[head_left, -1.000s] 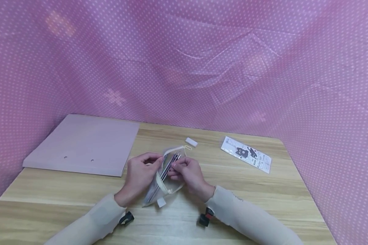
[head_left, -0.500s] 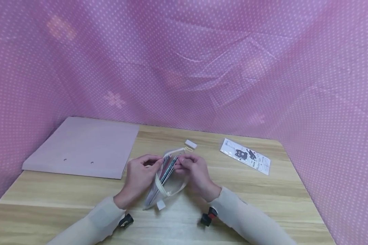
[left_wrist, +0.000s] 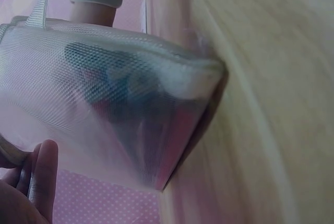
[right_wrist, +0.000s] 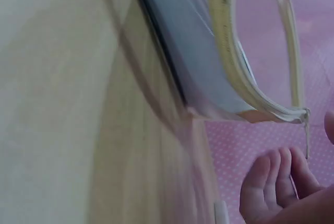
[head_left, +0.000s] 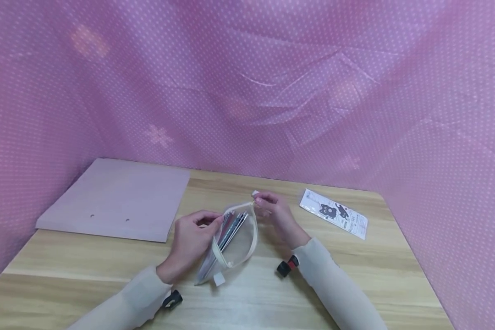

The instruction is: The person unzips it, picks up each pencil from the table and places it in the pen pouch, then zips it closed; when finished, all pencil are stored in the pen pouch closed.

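Note:
A translucent mesh zip pouch (head_left: 241, 245) with a cream zipper rim stands tilted on the table, its mouth spread wide. Several slim pens or pencils (head_left: 233, 233) lean inside it. My left hand (head_left: 194, 238) pinches the left side of the rim between thumb and fingers. At the far corner of the zipper is my right hand (head_left: 274, 213), fingers loosely bent. In the right wrist view, a thin pull cord (right_wrist: 307, 140) hangs from that corner between the right thumb and fingertips, which stand apart; contact with the cord is unclear.
A white eraser (head_left: 255, 193) lies behind the right hand, mostly hidden by it. A ruler set in a cat-print packet (head_left: 334, 213) lies at the right. At the left is a large pale pink folder (head_left: 119, 197). Pink dotted cloth (head_left: 247, 91) walls the table's back and sides.
My right hand has left the pens and moved away to the far right corner of the zipper. The pouch mouth has widened. My left hand keeps its hold on the rim.

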### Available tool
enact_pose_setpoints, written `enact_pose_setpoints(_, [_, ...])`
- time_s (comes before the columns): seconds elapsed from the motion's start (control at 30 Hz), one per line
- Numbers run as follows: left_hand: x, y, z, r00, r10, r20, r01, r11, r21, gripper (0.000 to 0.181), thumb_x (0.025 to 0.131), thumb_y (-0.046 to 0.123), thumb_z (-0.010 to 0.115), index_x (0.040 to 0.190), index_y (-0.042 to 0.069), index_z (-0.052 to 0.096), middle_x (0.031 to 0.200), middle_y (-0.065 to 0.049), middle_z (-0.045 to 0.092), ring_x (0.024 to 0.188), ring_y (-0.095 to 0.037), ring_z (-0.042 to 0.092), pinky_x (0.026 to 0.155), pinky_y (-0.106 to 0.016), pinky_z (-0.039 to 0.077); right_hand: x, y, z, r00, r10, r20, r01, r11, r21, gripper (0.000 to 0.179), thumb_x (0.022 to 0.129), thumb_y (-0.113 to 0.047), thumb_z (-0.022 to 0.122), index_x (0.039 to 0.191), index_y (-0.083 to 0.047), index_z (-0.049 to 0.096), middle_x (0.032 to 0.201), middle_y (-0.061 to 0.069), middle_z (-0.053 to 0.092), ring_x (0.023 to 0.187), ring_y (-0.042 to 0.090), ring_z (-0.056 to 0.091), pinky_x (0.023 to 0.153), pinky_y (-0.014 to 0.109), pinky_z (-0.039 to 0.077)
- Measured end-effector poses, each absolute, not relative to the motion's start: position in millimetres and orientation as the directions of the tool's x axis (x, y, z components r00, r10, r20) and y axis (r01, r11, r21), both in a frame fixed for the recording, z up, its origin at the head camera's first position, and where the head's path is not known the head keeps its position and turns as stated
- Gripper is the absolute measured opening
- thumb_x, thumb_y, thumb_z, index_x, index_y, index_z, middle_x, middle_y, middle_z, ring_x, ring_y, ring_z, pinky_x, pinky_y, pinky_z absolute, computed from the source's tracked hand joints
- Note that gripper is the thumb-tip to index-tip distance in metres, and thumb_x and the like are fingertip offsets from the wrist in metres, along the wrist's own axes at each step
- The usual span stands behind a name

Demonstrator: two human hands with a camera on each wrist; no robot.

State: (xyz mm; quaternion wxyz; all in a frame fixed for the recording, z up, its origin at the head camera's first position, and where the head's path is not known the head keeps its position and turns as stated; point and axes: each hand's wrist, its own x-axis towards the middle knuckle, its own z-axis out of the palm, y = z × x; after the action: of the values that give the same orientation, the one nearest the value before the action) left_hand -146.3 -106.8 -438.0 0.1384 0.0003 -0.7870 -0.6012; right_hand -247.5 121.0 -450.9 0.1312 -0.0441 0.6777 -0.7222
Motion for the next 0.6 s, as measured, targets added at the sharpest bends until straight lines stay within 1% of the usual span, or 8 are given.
enact_pose_setpoints(0.07, [-147,-105,-439,-0.959,-0.172,0.225,0.173,0.276,0.946,0.007,0.087,0.016,0.079,0.094,0.015,0.08,0.088,-0.001,0.079,0.076,-0.014,0.071,0.064,-0.023,0.061,-248,121,-453,-0.951,-0.28,-0.132,0.151,-0.045,-0.988,0.039,0.094,-0.011,0.065,0.127,0.008,0.058,0.103,-0.003,0.067,0.091,0.011,0.065,0.09,0.03,0.059])
enact_pose_setpoints(0.13, [-148,-103,-441,-0.958,-0.17,0.23,0.18,0.268,0.947,0.006,0.087,0.015,0.08,0.093,0.015,0.08,0.088,-0.002,0.079,0.075,-0.013,0.071,0.064,-0.023,0.061,-248,120,-455,-0.947,-0.289,-0.142,0.16,-0.038,-0.986,0.03,0.094,-0.009,0.066,0.121,0.004,0.063,0.098,-0.004,0.067,0.087,0.009,0.065,0.084,0.025,0.059])
enact_pose_setpoints(0.23, [-148,-100,-445,-0.965,-0.138,0.223,0.183,0.256,0.949,0.006,0.087,0.014,0.079,0.093,0.014,0.08,0.089,-0.004,0.079,0.075,-0.012,0.071,0.065,-0.023,0.061,-250,121,-457,-0.949,-0.281,-0.143,0.157,-0.026,-0.987,0.013,0.093,-0.003,0.067,0.106,-0.002,0.067,0.09,-0.004,0.067,0.083,0.009,0.065,0.08,0.025,0.06])
enact_pose_setpoints(0.3, [-148,-99,-446,-0.972,-0.101,0.212,0.181,0.25,0.951,0.007,0.088,0.014,0.079,0.094,0.013,0.079,0.091,-0.006,0.079,0.076,-0.011,0.071,0.067,-0.023,0.062,-250,121,-458,-0.951,-0.271,-0.147,0.158,-0.02,-0.987,0.009,0.092,0.001,0.067,0.099,-0.005,0.068,0.087,-0.003,0.067,0.082,0.01,0.066,0.08,0.027,0.062])
enact_pose_setpoints(0.4, [-150,-98,-446,-0.977,-0.059,0.203,0.184,0.236,0.954,0.008,0.09,0.014,0.077,0.096,0.01,0.078,0.089,-0.009,0.079,0.075,-0.011,0.072,0.067,-0.024,0.062,-251,121,-459,-0.951,-0.267,-0.159,0.171,-0.023,-0.985,0.011,0.091,0.001,0.068,0.099,-0.006,0.07,0.09,-0.001,0.069,0.083,0.011,0.067,0.084,0.029,0.062])
enact_pose_setpoints(0.5, [-161,-99,-441,-0.977,-0.048,0.208,0.188,0.266,0.945,0.011,0.092,0.017,0.075,0.098,0.009,0.078,0.087,-0.008,0.078,0.074,-0.013,0.071,0.065,-0.025,0.062,-252,121,-459,-0.949,-0.265,-0.17,0.183,-0.025,-0.983,0.013,0.09,-0.001,0.07,0.102,-0.004,0.071,0.093,0.001,0.07,0.085,0.011,0.068,0.088,0.031,0.062])
enact_pose_setpoints(0.57, [-175,-100,-436,-0.977,-0.017,0.215,0.199,0.309,0.93,0.016,0.093,0.02,0.073,0.105,0.009,0.076,0.093,-0.007,0.078,0.08,-0.016,0.072,0.069,-0.028,0.063,-254,121,-459,-0.95,-0.265,-0.169,0.182,-0.026,-0.983,0.015,0.09,-0.002,0.071,0.105,-0.003,0.071,0.094,0.0,0.07,0.085,0.011,0.068,0.088,0.031,0.062])
enact_pose_setpoints(0.6, [-184,-100,-434,-0.977,0.009,0.214,0.204,0.339,0.918,0.019,0.094,0.022,0.072,0.109,0.01,0.075,0.099,-0.007,0.078,0.086,-0.018,0.073,0.075,-0.03,0.063,-255,121,-459,-0.951,-0.262,-0.166,0.181,-0.032,-0.983,0.016,0.09,-0.002,0.07,0.106,-0.001,0.071,0.093,0.0,0.07,0.085,0.011,0.069,0.088,0.031,0.062])
